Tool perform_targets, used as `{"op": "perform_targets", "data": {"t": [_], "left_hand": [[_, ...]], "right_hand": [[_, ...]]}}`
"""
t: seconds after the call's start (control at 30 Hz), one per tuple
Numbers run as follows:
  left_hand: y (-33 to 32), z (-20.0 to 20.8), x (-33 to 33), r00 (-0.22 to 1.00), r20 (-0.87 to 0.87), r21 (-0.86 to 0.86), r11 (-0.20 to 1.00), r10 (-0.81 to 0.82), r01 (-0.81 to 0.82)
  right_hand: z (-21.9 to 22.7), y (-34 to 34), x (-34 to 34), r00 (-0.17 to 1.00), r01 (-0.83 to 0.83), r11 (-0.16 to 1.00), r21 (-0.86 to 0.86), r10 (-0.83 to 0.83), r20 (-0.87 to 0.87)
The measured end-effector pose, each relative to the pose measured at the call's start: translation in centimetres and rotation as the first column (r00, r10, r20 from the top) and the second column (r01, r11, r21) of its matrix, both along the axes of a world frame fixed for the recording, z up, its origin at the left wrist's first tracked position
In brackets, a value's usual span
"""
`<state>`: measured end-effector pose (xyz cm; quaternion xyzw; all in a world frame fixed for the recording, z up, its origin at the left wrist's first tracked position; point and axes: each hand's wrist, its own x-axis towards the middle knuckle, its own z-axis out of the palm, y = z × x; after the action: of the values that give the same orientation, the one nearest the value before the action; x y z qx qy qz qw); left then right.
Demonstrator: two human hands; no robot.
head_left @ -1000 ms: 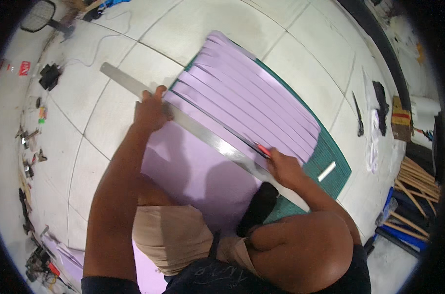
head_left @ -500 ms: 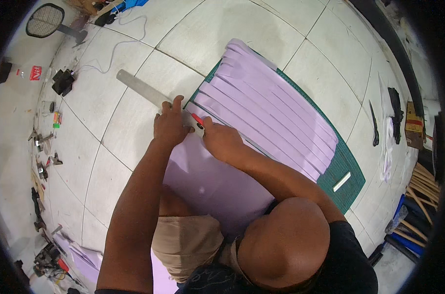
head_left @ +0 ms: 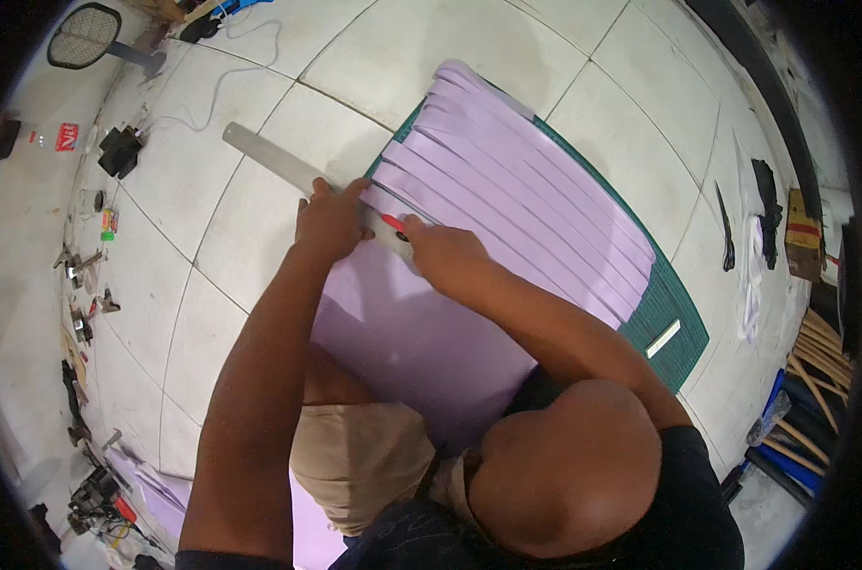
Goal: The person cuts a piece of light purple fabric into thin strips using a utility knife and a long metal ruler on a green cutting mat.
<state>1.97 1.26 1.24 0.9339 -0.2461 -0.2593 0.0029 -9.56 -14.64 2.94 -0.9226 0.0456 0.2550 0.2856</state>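
On the floor lies a green cutting mat (head_left: 682,356) with a light purple sheet on it, cut into several long strips (head_left: 516,180). An uncut part of the purple sheet (head_left: 402,332) spreads toward my knees. A long greyish straightedge (head_left: 269,157) lies over the sheet's far left edge, partly hidden by my hands. My left hand (head_left: 331,223) presses down on it with fingers apart. Just to the right, my right hand (head_left: 447,255) grips a red utility knife (head_left: 393,224), its tip against the sheet beside the straightedge. The blade itself is too small to make out.
A small white bar (head_left: 663,338) rests on the mat's right corner. Scissors (head_left: 726,233) and a cardboard box (head_left: 803,237) are at the right. Clamps (head_left: 79,271), a black device (head_left: 119,152) and a thin cable line the left. My bent leg (head_left: 364,456) is close below the sheet.
My right hand has drawn the knife a little to the right along the straightedge. The left hand's fingers have edged slightly right, still pressing. The whole view has shifted a little.
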Motion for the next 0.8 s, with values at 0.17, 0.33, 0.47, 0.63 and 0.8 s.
{"op": "perform_targets", "data": {"t": [0.17,0.33,0.47,0.63,0.8], "left_hand": [[-0.5,-1.0,0.7,0.997,0.024,0.022,0.997,-0.08,0.08],[0.1,-0.8,0.5,1.0,-0.009,-0.057,0.998,0.002,-0.003],[-0.7,-0.4,0.4,0.999,0.034,0.002,1.0,-0.022,0.022],[0.0,-0.6,0.3,1.0,-0.006,-0.025,1.0,0.015,-0.015],[-0.2,-0.1,0.9,0.999,-0.038,-0.065,0.998,-0.004,0.001]], "right_hand": [[2.3,-4.7,-6.5,0.988,-0.015,0.999,-0.051,0.006,-0.156],[2.9,-9.3,-16.5,0.949,-0.012,0.992,-0.127,-0.029,-0.314],[4.4,-13.3,-25.1,0.886,-0.041,0.966,-0.254,-0.082,-0.456],[3.7,-17.9,-36.3,0.848,-0.041,0.955,-0.294,-0.123,-0.516],[2.5,-20.1,-41.5,0.86,-0.083,0.928,-0.363,-0.117,-0.496]]}}
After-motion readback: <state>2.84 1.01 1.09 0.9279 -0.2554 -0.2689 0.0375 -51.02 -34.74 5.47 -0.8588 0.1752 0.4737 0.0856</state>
